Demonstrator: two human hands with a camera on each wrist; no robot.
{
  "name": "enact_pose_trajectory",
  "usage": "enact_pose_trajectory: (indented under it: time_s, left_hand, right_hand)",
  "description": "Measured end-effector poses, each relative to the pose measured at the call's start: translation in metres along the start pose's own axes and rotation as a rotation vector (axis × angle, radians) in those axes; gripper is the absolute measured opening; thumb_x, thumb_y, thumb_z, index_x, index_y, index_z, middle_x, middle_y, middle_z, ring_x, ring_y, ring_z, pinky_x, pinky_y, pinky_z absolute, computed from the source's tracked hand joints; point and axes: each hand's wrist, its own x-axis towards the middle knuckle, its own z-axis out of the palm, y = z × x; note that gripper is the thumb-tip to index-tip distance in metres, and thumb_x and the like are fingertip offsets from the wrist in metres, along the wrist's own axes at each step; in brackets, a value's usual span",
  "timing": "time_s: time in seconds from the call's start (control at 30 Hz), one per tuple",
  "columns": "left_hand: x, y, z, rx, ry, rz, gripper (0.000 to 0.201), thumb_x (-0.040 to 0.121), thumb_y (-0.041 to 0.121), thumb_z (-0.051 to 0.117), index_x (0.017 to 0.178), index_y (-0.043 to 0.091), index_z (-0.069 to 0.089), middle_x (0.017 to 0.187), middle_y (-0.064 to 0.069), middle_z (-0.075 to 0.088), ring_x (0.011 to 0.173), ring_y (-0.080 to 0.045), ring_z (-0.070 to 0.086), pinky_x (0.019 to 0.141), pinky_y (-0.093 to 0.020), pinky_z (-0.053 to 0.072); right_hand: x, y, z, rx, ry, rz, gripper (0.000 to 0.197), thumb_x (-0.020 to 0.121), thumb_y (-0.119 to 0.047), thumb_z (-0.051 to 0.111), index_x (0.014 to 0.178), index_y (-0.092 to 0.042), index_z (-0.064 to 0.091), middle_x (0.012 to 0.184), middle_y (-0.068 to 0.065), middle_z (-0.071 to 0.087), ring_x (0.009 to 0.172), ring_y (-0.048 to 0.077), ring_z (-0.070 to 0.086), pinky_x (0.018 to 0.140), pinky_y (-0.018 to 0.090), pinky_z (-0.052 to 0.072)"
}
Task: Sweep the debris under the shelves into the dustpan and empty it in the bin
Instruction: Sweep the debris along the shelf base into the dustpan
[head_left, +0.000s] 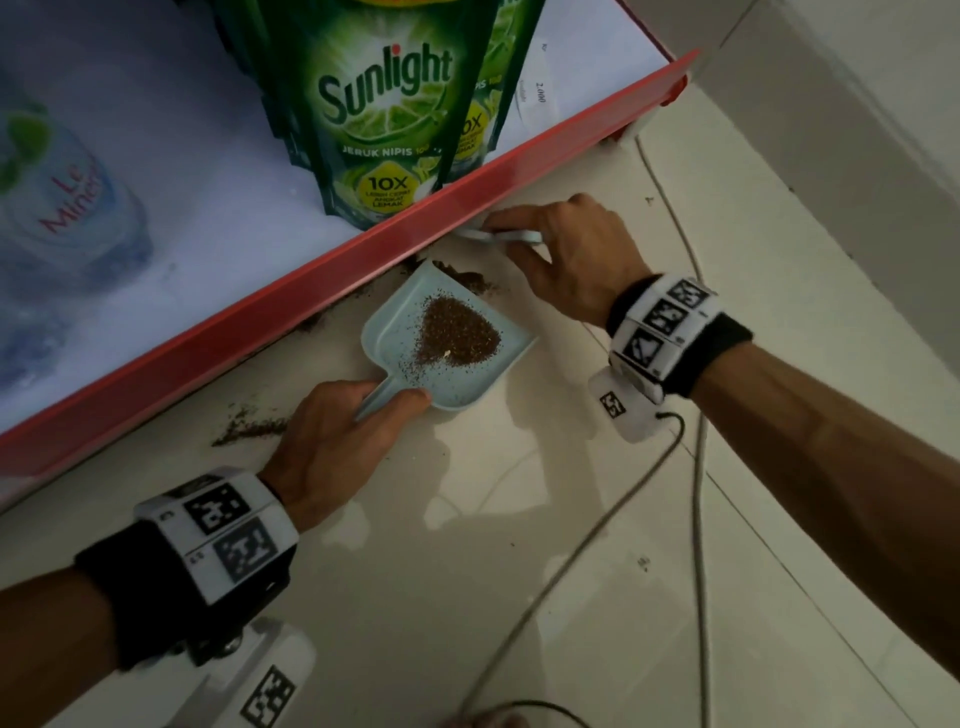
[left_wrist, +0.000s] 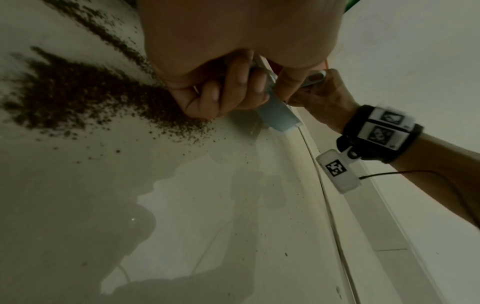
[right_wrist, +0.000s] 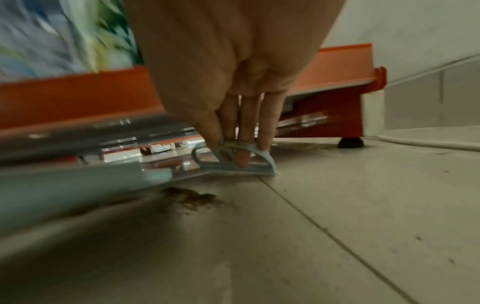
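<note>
A pale blue dustpan (head_left: 400, 332) lies on the floor tiles with its mouth against the red shelf edge (head_left: 291, 306), and a heap of brown debris (head_left: 457, 332) sits in it. My left hand (head_left: 343, 431) grips the dustpan's handle (left_wrist: 275, 109). More brown debris (left_wrist: 85, 96) is spread on the floor left of that hand, and some lies at the pan's mouth (head_left: 470, 278). My right hand (head_left: 566, 254) holds the pale blue brush handle (right_wrist: 233, 158) low at the gap under the shelf. The bristles are hidden beneath the shelf.
Green Sunlight pouches (head_left: 384, 104) and a water bottle (head_left: 57, 208) stand on the shelf. A shelf foot (right_wrist: 349, 142) stands on the floor to the right. Grey cables (head_left: 582, 551) run across the tiles near my right arm. A wall (head_left: 857, 104) rises at the right.
</note>
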Motion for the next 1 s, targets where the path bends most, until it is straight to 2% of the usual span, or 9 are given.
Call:
enact_pose_trajectory:
  time_s: [0.13,0.2,0.3,0.43,0.5,0.63,0.73,0.83,1.0]
  left_hand:
    - [-0.005,-0.005,-0.001,0.028,0.001,-0.002,0.045,0.086,0.050,0.062,0.055,0.022,0.043,0.047,0.005,0.039,0.043,-0.010,0.034,0.046,-0.026,0.031]
    - [-0.008,-0.007,-0.003,0.032,-0.005,0.004,0.045,0.086,0.050,0.062,0.056,0.022,0.043,0.048,0.006,0.038,0.043,-0.010,0.034,0.047,-0.027,0.031]
    - [-0.011,-0.009,-0.004,0.013,-0.004,-0.003,0.044,0.086,0.048,0.062,0.056,0.022,0.044,0.048,0.005,0.038,0.043,-0.012,0.034,0.047,-0.028,0.031]
    - [-0.020,-0.012,-0.005,-0.020,0.006,-0.022,0.042,0.086,0.046,0.063,0.058,0.021,0.045,0.047,0.004,0.037,0.041,-0.010,0.031,0.041,-0.021,0.028]
    - [-0.027,-0.014,-0.005,-0.004,0.005,-0.009,0.044,0.086,0.046,0.064,0.056,0.022,0.042,0.048,0.004,0.035,0.042,-0.010,0.031,0.044,-0.024,0.027]
    - [-0.043,-0.015,-0.007,0.037,0.008,-0.002,0.051,0.088,0.044,0.064,0.050,0.022,0.037,0.045,0.008,0.035,0.042,-0.010,0.032,0.051,-0.029,0.030]
    - [-0.053,-0.014,-0.009,0.045,0.038,-0.005,0.052,0.089,0.041,0.064,0.050,0.020,0.037,0.044,0.008,0.038,0.043,-0.011,0.034,0.052,-0.029,0.031]
    - [-0.059,-0.013,-0.013,0.035,0.075,-0.008,0.052,0.088,0.039,0.065,0.050,0.019,0.037,0.044,0.007,0.038,0.045,-0.014,0.035,0.052,-0.029,0.031]
    - [-0.069,-0.015,-0.017,-0.005,0.111,-0.016,0.048,0.090,0.040,0.065,0.050,0.023,0.042,0.046,0.007,0.040,0.048,-0.015,0.039,0.055,-0.030,0.034]
  right_hand:
    - [-0.003,0.014,-0.013,-0.042,0.096,0.090,0.032,0.099,-0.025,0.046,0.125,-0.030,0.064,0.095,0.002,0.074,0.071,0.024,0.065,0.064,0.030,0.051]
    - [0.004,0.031,-0.016,-0.175,0.133,0.221,0.032,0.099,-0.021,0.045,0.124,-0.028,0.064,0.098,0.011,0.072,0.077,0.032,0.063,0.065,0.032,0.041]
    - [0.006,0.036,-0.010,-0.211,0.050,0.388,0.030,0.099,-0.019,0.043,0.121,-0.021,0.064,0.103,0.019,0.067,0.089,0.041,0.062,0.069,0.038,0.041]
    - [-0.017,-0.006,0.007,-0.123,-0.019,0.265,0.027,0.100,-0.024,0.041,0.109,-0.021,0.067,0.076,0.008,0.066,0.062,0.030,0.058,0.060,0.033,0.051]
    - [-0.032,-0.028,0.008,-0.033,-0.007,0.154,0.028,0.100,-0.029,0.041,0.104,-0.022,0.068,0.069,0.002,0.067,0.056,0.025,0.061,0.057,0.031,0.054]
    - [-0.033,-0.033,-0.008,-0.008,0.085,0.079,0.029,0.099,-0.027,0.042,0.111,-0.023,0.069,0.072,0.003,0.071,0.057,0.024,0.064,0.058,0.029,0.055]
    - [-0.014,-0.006,-0.020,-0.166,0.147,0.218,0.031,0.097,-0.026,0.043,0.118,-0.024,0.066,0.087,0.016,0.071,0.076,0.039,0.066,0.068,0.036,0.050]
    - [-0.004,0.004,-0.013,-0.216,0.034,0.333,0.027,0.097,-0.021,0.045,0.114,-0.018,0.065,0.098,0.022,0.067,0.090,0.043,0.063,0.070,0.040,0.044]
    - [-0.035,-0.045,0.009,-0.030,-0.035,0.166,0.028,0.096,-0.019,0.044,0.111,-0.020,0.068,0.075,0.011,0.069,0.061,0.031,0.061,0.063,0.035,0.054]
